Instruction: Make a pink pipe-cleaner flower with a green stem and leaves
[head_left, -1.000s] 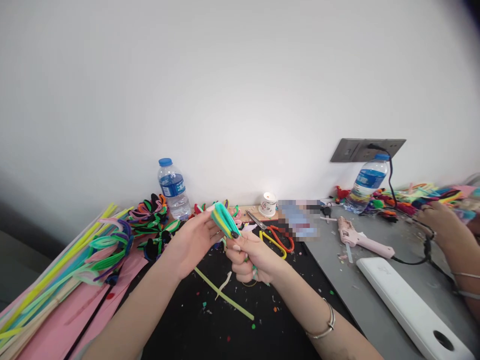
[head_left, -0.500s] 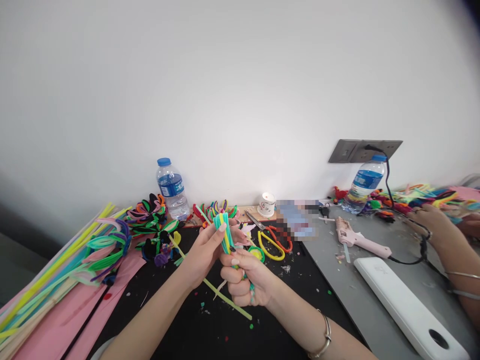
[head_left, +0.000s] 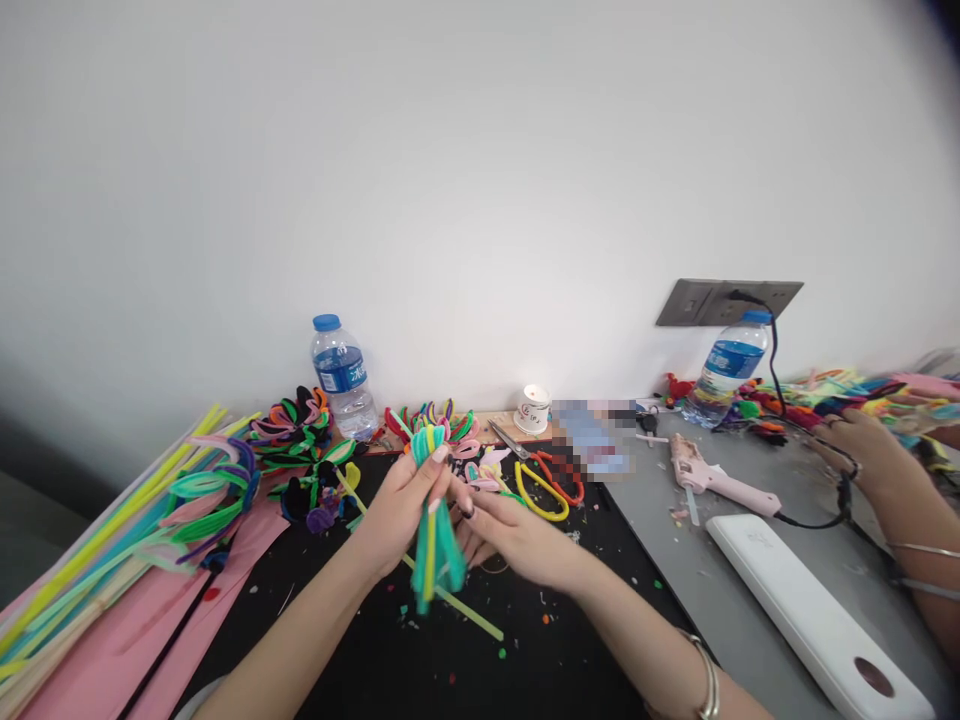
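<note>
A folded bundle of green, teal and yellow pipe cleaners (head_left: 436,565) hangs over the middle of the black mat, its looped top up and its lower ends blurred and spread. My left hand (head_left: 399,512) is closed round the upper part, thumb across the front. Just to the right, my right hand (head_left: 521,540) has loosely extended fingers beside the bundle; whether its fingertips touch the stems is hard to tell. Behind the hands lie scissors (head_left: 551,487) with yellow and orange handles. Below the bundle, a pale green glue-stick-like strip (head_left: 472,615) rests diagonally on the mat.
Loose pipe cleaners (head_left: 112,535) lie on pink paper at left, near finished-looking fuzzy flowers (head_left: 296,430). Bottles (head_left: 343,375) and a paper cup (head_left: 533,410) stand by the wall. A pink glue gun (head_left: 720,480), a white device (head_left: 810,610) and another person's hand (head_left: 862,445) are at right.
My right hand has loosened from its fist round the lower bundle and shifted slightly right. The bundle's lower ends now hang free and spread, while my left hand keeps hold near the top.
</note>
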